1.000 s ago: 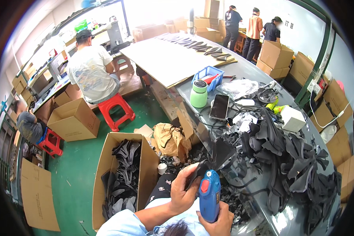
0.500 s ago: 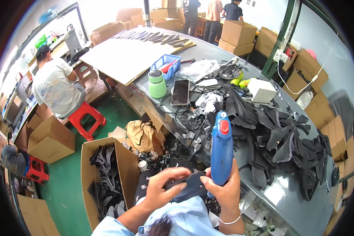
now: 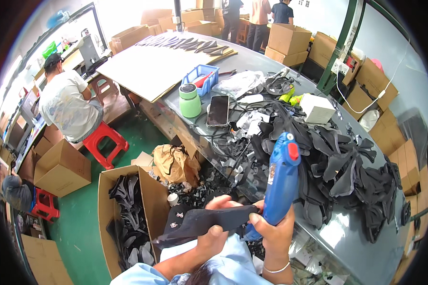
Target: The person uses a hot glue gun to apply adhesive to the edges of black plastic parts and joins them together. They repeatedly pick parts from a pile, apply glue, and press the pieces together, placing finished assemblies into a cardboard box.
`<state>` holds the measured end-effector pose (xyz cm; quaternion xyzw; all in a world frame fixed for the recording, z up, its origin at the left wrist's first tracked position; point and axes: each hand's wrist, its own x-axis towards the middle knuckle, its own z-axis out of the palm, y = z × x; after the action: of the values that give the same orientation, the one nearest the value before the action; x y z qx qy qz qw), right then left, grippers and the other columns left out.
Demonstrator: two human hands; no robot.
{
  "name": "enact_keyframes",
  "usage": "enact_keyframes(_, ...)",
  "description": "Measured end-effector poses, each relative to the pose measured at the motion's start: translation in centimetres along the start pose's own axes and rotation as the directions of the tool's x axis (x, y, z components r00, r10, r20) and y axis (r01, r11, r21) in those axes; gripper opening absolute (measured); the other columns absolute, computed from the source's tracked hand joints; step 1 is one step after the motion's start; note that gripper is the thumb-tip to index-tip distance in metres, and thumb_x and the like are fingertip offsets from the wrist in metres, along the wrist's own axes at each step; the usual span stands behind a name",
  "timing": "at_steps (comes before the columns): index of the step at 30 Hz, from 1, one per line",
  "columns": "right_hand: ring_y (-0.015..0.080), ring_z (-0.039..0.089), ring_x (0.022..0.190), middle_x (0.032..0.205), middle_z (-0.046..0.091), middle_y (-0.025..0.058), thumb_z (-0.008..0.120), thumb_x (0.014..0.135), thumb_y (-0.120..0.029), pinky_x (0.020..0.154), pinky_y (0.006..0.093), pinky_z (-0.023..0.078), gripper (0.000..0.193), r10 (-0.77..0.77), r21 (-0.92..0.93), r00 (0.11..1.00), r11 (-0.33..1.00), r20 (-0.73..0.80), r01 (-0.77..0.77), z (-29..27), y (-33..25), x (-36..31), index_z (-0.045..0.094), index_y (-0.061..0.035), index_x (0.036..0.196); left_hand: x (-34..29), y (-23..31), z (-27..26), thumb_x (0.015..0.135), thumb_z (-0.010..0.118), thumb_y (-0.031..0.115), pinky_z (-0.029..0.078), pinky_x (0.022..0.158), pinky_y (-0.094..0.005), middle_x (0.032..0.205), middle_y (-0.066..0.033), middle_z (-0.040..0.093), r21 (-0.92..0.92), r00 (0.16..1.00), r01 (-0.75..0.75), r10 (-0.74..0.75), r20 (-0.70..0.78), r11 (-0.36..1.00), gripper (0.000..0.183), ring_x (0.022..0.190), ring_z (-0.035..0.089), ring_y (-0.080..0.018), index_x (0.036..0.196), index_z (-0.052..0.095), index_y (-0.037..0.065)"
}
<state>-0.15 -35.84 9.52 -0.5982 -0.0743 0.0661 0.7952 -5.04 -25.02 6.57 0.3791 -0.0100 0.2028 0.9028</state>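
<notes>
My left hand (image 3: pixel 212 241) now grips a flat black piece (image 3: pixel 199 222), thumb on its near face and fingers behind. Half a second ago the piece was bunched low between my hands; now it stretches out lengthwise, its far tip to the left above my lap. My right hand (image 3: pixel 277 232) keeps its hold around the blue tool (image 3: pixel 280 185), which has gone from nearly upright to leaning right. The piece's near end meets my right fingertips; whether they pinch it, I can't tell. I judge this a handling change: the long edge lies exposed, while the tool's head points away from it.

At my left, dark pieces fill an open carton (image 3: pixel 153 209). To my right, the heap of dark pieces (image 3: pixel 337 166) on the grey table (image 3: pixel 361 249) looks unchanged, as do the green bottle (image 3: pixel 190 102) and phone (image 3: pixel 218 111) beyond.
</notes>
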Motion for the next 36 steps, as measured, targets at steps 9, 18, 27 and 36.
enact_keyframes(9,0.0145,0.056,0.063,0.073,0.056,0.0083,0.076,0.068,-0.009,0.059,0.0273,0.048,0.052,-0.038,0.089,0.998,0.995,-0.052,0.042,0.6,0.2,0.2,0.042,-0.0015,0.107,-0.5,0.9,-1.1,0.088,0.049,0.042,0.039,0.094,-0.0388,0.113,-0.0127,0.055,-0.209,0.988,0.15,-0.139,0.067,0.966,0.047,0.108,0.051,-0.0234,0.12,0.046,0.007)
enact_keyframes(18,0.0093,0.054,0.066,0.079,0.055,0.0049,0.076,0.072,-0.013,0.059,0.0232,0.045,0.048,-0.217,-0.195,0.972,0.961,-0.086,0.197,0.9,1.5,-0.4,0.041,-0.0017,0.101,-0.9,0.1,-1.2,0.089,0.051,0.034,0.038,0.096,-0.0404,0.121,-0.0168,0.052,-0.154,0.997,0.057,-0.048,0.065,0.986,0.045,0.11,0.052,-0.0245,0.123,0.044,0.006)
enact_keyframes(27,0.0232,0.061,0.069,0.081,0.058,0.0136,0.08,0.066,-0.018,0.063,0.0329,0.048,0.057,-0.562,-0.664,0.827,0.625,-0.015,0.412,1.6,2.7,-0.7,0.042,0.0023,0.102,0.1,2.0,-1.3,0.091,0.046,0.035,0.037,0.098,-0.0428,0.124,-0.0193,0.048,-0.089,0.996,0.062,-0.056,0.069,0.994,0.043,0.115,0.048,-0.0319,0.121,0.045,0.004)
enact_keyframes(36,0.0373,0.059,0.065,0.075,0.059,0.0204,0.08,0.063,-0.025,0.058,0.0409,0.048,0.057,-0.268,-0.682,0.902,0.59,0.34,0.432,1.2,2.1,-4.3,0.048,-0.0007,0.104,2.8,4.9,-2.5,0.09,0.047,0.038,0.039,0.097,-0.0395,0.129,-0.0188,0.043,-0.116,0.964,-0.265,0.267,0.001,0.957,0.048,0.12,0.043,-0.0314,0.123,0.041,0.003)
